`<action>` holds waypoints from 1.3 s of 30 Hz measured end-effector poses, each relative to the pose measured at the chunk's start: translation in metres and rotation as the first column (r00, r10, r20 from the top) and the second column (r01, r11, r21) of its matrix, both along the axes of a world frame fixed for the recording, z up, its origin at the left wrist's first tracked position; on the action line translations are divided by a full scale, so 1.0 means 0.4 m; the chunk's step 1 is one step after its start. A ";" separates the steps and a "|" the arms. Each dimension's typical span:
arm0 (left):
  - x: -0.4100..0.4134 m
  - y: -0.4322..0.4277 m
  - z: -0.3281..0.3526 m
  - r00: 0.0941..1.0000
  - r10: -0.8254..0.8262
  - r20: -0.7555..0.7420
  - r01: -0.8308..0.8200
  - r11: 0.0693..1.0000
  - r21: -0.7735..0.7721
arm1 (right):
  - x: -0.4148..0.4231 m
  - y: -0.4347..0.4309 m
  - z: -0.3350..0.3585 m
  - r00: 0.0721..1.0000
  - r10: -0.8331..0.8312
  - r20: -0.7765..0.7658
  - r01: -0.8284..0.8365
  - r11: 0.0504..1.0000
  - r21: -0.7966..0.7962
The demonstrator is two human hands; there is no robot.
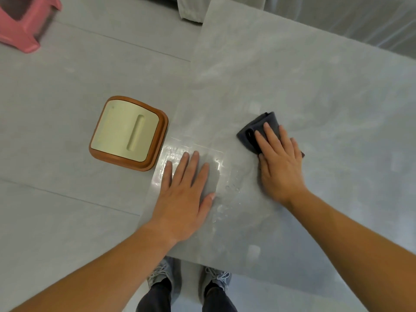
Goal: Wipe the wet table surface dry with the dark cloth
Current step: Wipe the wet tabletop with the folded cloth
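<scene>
The dark cloth (269,120) is lying folded on the grey, stone-patterned surface (315,86), a little right of its middle. The right hand (279,163) is pressing down on it with straight, spread fingers, covering its near part and gripping nothing. The cloth's far corner and left fold are showing past the fingertips.

Left of the cloth, the left hand (186,188) is resting flat on the surface near its left edge, fingers extended and slightly apart, holding nothing. A shiny wet patch (173,152) is glistening around and beyond its fingertips. Small droplets (233,188) are sitting between the two hands, nearer the person.

Just beside the surface's left edge, a low stool (128,134) with a brown rim and a cream top is standing on the pale tiled floor (56,109). A pink stool (22,39) is standing well apart in the far left corner. White fabric (191,7) is hanging beyond the far end, and a sheer curtain (337,19) is running behind the surface. The person's grey shoes (162,273) are showing below the near edge.
</scene>
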State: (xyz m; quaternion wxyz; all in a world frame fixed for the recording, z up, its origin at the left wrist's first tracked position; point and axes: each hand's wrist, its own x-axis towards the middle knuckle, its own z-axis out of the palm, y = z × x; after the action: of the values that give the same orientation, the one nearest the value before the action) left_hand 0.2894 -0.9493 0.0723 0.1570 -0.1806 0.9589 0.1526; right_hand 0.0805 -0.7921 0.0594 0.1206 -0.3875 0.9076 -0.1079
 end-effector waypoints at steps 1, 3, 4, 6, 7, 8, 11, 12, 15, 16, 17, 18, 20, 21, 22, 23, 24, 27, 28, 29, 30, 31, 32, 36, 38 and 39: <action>0.006 0.002 0.000 1.000 0.004 -0.005 -0.004 1.000 0.012 | 0.036 0.005 -0.001 0.998 -0.056 -0.004 0.055 0.998 -0.008; 0.019 0.007 0.006 1.000 0.012 -0.020 -0.011 0.999 0.044 | 0.139 0.043 -0.001 0.998 -0.047 -0.030 0.047 0.999 -0.012; 0.028 0.010 0.009 1.000 0.011 -0.024 -0.010 0.999 0.052 | 0.192 0.071 -0.001 0.999 0.006 -0.041 -0.006 1.000 -0.010; 0.048 0.011 0.012 1.000 0.000 -0.020 0.001 0.999 0.037 | 0.256 0.129 0.000 0.989 0.141 -0.039 -0.141 0.990 0.003; 0.061 0.009 0.013 1.000 -0.004 -0.012 0.005 1.000 0.025 | 0.257 0.148 -0.001 0.980 0.197 -0.030 -0.197 0.980 0.002; 0.073 0.007 0.014 1.000 -0.006 -0.007 0.006 1.000 0.017 | 0.243 0.158 -0.001 0.975 0.222 -0.024 -0.222 0.975 -0.005; 0.108 -0.002 0.009 1.000 -0.004 -0.017 0.004 1.000 0.026 | 0.196 0.148 -0.003 0.997 0.071 -0.019 -0.072 0.997 -0.019; 0.119 -0.003 0.008 1.000 -0.006 -0.021 0.007 1.000 0.030 | 0.199 0.139 -0.002 1.000 -0.020 -0.014 0.019 0.999 -0.025; 0.147 -0.007 0.007 0.999 -0.022 -0.028 0.023 0.999 0.032 | 0.289 0.126 0.000 0.984 -0.174 -0.036 0.172 0.984 -0.051; 0.153 -0.008 0.008 0.999 -0.026 -0.029 0.027 0.999 0.034 | 0.327 0.131 -0.001 0.988 -0.149 -0.044 0.147 0.988 -0.048; 0.156 -0.008 0.009 0.999 -0.032 -0.026 0.033 0.999 0.035 | 0.359 0.140 -0.001 0.994 -0.097 -0.044 0.095 0.995 -0.037; 0.158 -0.008 0.009 0.999 -0.037 -0.023 0.038 0.999 0.037 | 0.376 0.148 0.000 0.998 -0.038 -0.041 0.037 0.999 -0.027; 0.159 -0.010 0.006 0.999 -0.037 -0.024 0.038 0.998 0.040 | 0.351 0.137 0.003 0.999 0.041 -0.032 -0.042 0.999 -0.021; 0.160 -0.009 0.004 0.999 -0.038 -0.026 0.039 0.998 0.039 | 0.324 0.113 0.003 0.998 0.055 -0.026 -0.056 0.998 -0.015; 0.160 -0.006 0.002 0.999 -0.039 -0.029 0.040 0.999 0.038 | 0.292 0.074 0.005 0.998 0.051 -0.022 -0.052 0.999 -0.012; 0.161 -0.004 0.000 0.999 -0.035 -0.036 0.036 0.999 0.036 | 0.256 0.022 0.008 1.000 0.024 -0.013 -0.025 1.000 -0.015; 0.162 -0.002 -0.002 0.999 -0.031 -0.043 0.032 0.999 0.036 | 0.220 -0.039 0.012 1.000 -0.021 0.003 0.021 0.999 -0.025; 0.160 -0.001 -0.008 0.998 -0.028 -0.052 0.031 0.999 0.040 | 0.164 -0.203 0.015 0.995 -0.100 0.020 0.101 0.994 -0.036; 0.161 -0.003 -0.006 0.998 -0.029 -0.053 0.031 0.998 0.047 | 0.173 -0.230 0.010 0.999 -0.047 -0.007 0.047 0.998 -0.034; 0.163 -0.004 -0.002 0.998 -0.034 -0.049 0.036 0.998 0.056 | 0.189 -0.237 0.003 0.997 0.063 -0.038 -0.064 0.998 -0.025; 0.164 -0.006 0.000 0.998 -0.042 -0.047 0.045 0.997 0.062 | 0.203 -0.229 -0.006 0.979 0.195 -0.064 -0.196 0.980 -0.013; 0.167 -0.009 0.000 0.998 -0.052 -0.047 0.055 0.996 0.068 | 0.209 -0.214 -0.010 0.947 0.313 -0.068 -0.313 0.950 0.001; 0.172 -0.013 0.001 0.997 -0.061 -0.047 0.064 0.995 0.075 | 0.198 -0.204 -0.008 0.911 0.407 -0.057 -0.407 0.913 0.018; 0.197 -0.025 -0.002 0.992 -0.120 -0.041 0.124 0.988 0.089 | 0.086 -0.270 -0.009 0.930 0.359 -0.078 -0.359 0.933 0.017; 0.212 -0.030 -0.002 0.990 -0.136 -0.043 0.139 0.985 0.101 | 0.092 -0.329 -0.003 0.990 0.135 -0.033 -0.135 0.991 -0.014; 0.216 -0.032 -0.001 0.989 -0.143 -0.049 0.147 0.984 0.103 | 0.118 -0.346 0.000 0.996 0.080 -0.032 -0.081 0.996 -0.028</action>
State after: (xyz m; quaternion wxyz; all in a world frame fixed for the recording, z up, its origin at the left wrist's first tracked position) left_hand 0.3760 -0.9622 0.0718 0.1574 -0.0984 0.9630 0.1952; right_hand 0.1277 -0.9307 0.0594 0.1049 -0.4270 0.8914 -0.1102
